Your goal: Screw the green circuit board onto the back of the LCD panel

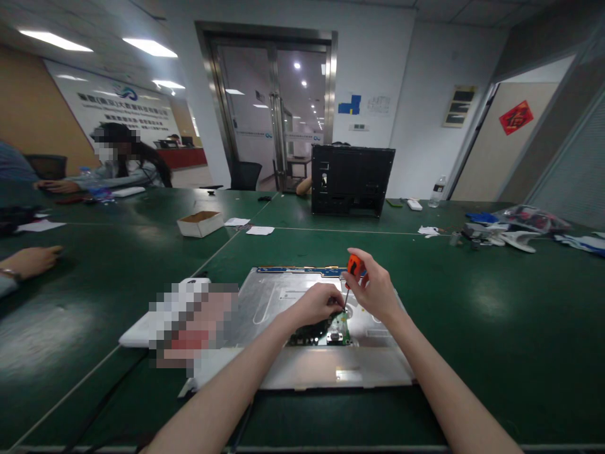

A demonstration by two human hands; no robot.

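Observation:
A silver metal display panel (321, 369) lies flat on the green table, and a blue circuit strip (293, 271) runs along its far edge. Partly covered by my left arm, a green circuit board (336, 329) sits in the middle of the panel. My right hand (373, 284) is closed around the orange handle of a screwdriver (353, 266), whose shaft points down at the board's far corner. Beside the screwdriver tip, my left hand (324, 301) has its fingers pinched together; whatever they hold, if anything, is hidden.
Left of the panel lies a white flat case (155, 321). Farther back stand an open cardboard box (201, 224) and an upright black monitor housing (352, 180). Plastic bags and scraps (520, 224) lie at right. Another person's hand (35, 261) rests at the left.

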